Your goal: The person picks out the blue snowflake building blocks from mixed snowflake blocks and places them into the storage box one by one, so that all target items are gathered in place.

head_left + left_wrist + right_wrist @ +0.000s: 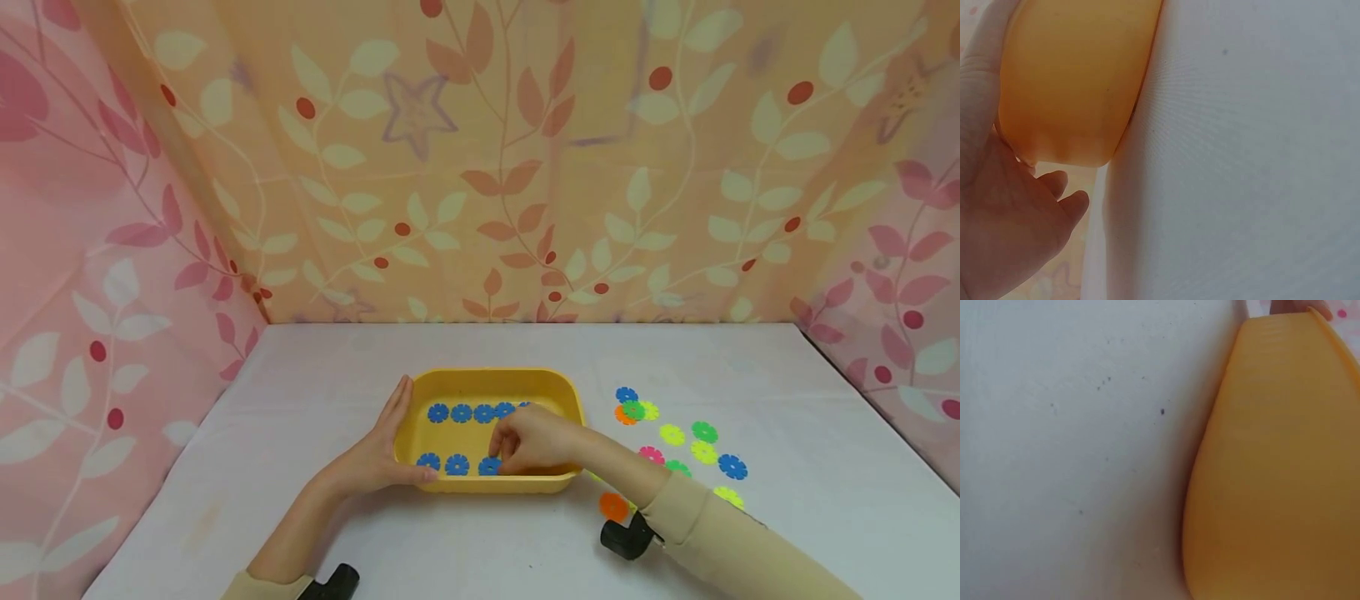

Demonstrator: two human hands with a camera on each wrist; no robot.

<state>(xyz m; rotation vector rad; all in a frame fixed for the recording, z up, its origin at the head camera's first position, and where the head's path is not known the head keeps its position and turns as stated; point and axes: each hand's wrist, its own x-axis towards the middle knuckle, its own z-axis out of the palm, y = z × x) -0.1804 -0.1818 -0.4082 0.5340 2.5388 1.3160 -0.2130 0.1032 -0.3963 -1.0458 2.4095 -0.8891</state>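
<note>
A yellow plastic tray (pixel 491 485) stands on the table, with blue flower-shaped discs inside. Along its far side runs a row with discs such as this blue disc (pixel 438 413); nearer the front wall lie a few more. My left hand (pixel 375 454) holds the tray's left end, thumb over the front rim and fingers along the side. In the left wrist view the same hand (pixel 1016 212) wraps the tray's end. Inside the tray, my right hand (pixel 536 437) pinches a blue flower-shaped disc (pixel 490 467) low near the front wall. It hides the tray's right part.
Right of the tray several loose discs lie scattered, among them a green disc (pixel 704 432), a pink disc (pixel 651 455), an orange disc (pixel 613 506) and a blue disc (pixel 732 467). The right forearm covers some. A patterned curtain (pixel 480 167) surrounds the white table (pixel 225 467).
</note>
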